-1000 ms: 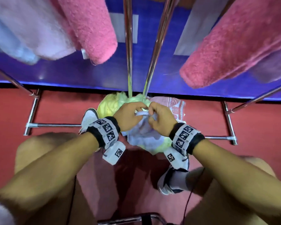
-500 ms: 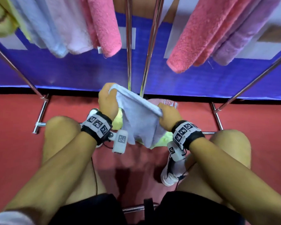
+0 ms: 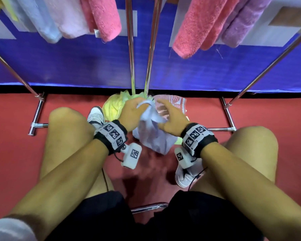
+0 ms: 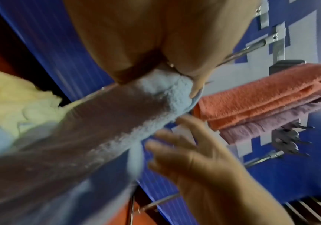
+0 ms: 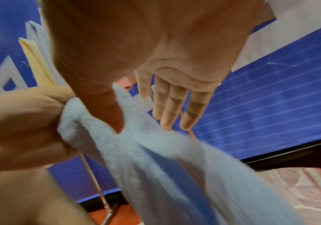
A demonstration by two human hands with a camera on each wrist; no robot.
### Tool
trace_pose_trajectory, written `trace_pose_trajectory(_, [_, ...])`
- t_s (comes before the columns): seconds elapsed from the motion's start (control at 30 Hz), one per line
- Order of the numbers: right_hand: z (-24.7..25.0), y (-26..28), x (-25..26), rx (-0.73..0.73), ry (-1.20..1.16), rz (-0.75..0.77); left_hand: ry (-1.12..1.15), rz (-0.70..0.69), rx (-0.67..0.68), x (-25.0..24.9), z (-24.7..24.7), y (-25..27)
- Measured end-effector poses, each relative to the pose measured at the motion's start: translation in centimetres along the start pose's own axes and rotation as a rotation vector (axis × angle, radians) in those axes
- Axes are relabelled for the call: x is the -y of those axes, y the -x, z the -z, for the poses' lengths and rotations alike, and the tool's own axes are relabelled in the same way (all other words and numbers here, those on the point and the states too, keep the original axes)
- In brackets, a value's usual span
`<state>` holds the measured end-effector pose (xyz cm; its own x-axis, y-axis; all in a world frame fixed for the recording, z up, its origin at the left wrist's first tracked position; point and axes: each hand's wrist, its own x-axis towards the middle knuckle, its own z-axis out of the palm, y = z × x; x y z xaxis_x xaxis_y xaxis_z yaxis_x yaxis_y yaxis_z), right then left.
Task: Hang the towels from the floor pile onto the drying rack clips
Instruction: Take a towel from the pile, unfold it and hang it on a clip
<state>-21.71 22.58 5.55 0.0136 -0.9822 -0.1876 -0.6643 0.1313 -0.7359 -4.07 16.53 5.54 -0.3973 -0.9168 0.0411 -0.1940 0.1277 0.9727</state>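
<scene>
A pale blue towel [image 3: 153, 136] hangs bunched between my knees, above the floor pile. My left hand [image 3: 137, 106] grips its top corner; in the left wrist view the fingers [image 4: 194, 85] curl round the blue towel [image 4: 165, 94]. My right hand [image 3: 165, 110] is beside it with straight, spread fingers [image 5: 175, 106] and holds nothing, the thumb lying against the blue towel [image 5: 155, 144]. The pile holds a yellow towel [image 3: 113, 105] and a pink patterned towel [image 3: 175, 101]. Grey clips [image 4: 288, 137] hang on the rack.
Two chrome rack poles [image 3: 130, 49] rise just behind my hands. Pink towels [image 3: 104, 18], a coral towel [image 3: 195, 28] and a purple towel [image 3: 245, 23] hang above. Rack feet [image 3: 37, 117] lie on the red floor, before a blue wall panel [image 3: 76, 66].
The towel was stretched between both hands half a second ago. My right hand has let go and opened, the hands have come closer, and the towel now hangs bunched from the left.
</scene>
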Motion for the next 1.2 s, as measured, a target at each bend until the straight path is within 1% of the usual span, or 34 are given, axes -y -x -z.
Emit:
trace_pose_trajectory(0.03, [-0.4,0.0,0.4,0.0,-0.064,0.065,0.013,0.027,0.06,-0.1,-1.0,0.3])
trace_pose_trajectory(0.1, [-1.0,-0.1,1.0,0.014,-0.037,0.149,0.04,0.089,0.137,0.1,-2.0,0.4])
trace_pose_trajectory(0.17, [-1.2,-0.1,1.1,0.04,0.048,0.154,0.03,0.151,0.161,0.5,-2.2,0.2])
trace_pose_trajectory(0.27, [-0.9,-0.2,0.8,0.028,0.029,0.127,0.0,0.225,0.169,0.7,-2.5,0.2])
trace_pose_trajectory(0.37, [-0.3,-0.7,0.2,-0.047,0.027,0.145,0.077,0.269,0.167,1.0,-2.8,0.2])
trace_pose_trajectory(0.43, [0.2,-0.8,-0.1,-0.081,0.027,0.136,0.072,0.297,0.192,1.1,-2.7,0.2])
trace_pose_trajectory(0.53, [0.7,-0.8,-0.6,-0.159,0.014,0.148,-0.011,0.34,0.304,1.3,-2.4,0.2])
trace_pose_trajectory(0.6, [1.3,-0.7,-0.7,-0.224,-0.011,0.135,-0.128,0.332,0.366,2.0,-2.1,0.3])
trace_pose_trajectory(0.67, [2.1,-0.7,-1.2,-0.3,-0.036,0.099,-0.212,0.344,0.386,3.0,-1.8,0.3])
trace_pose_trajectory(0.8, [3.8,-0.7,-2.7,-0.444,-0.029,-0.014,-0.254,0.405,0.395,5.2,-0.6,-0.1])
trace_pose_trajectory(0.87, [4.2,-0.7,-3.4,-0.505,-0.029,-0.067,-0.308,0.416,0.378,6.0,0.0,-0.3])
trace_pose_trajectory(1.0, [5.0,-0.5,-4.7,-0.577,-0.026,-0.175,-0.453,0.409,0.29,6.9,0.9,-0.9])
trace_pose_trajectory(1.1, [5.3,-0.4,-5.4,-0.602,-0.009,-0.237,-0.565,0.461,0.155,7.2,1.8,-1.1])
trace_pose_trajectory(1.2, [5.4,-0.4,-5.5,-0.617,0.017,-0.275,-0.547,0.491,0.043,7.4,2.3,-1.1])
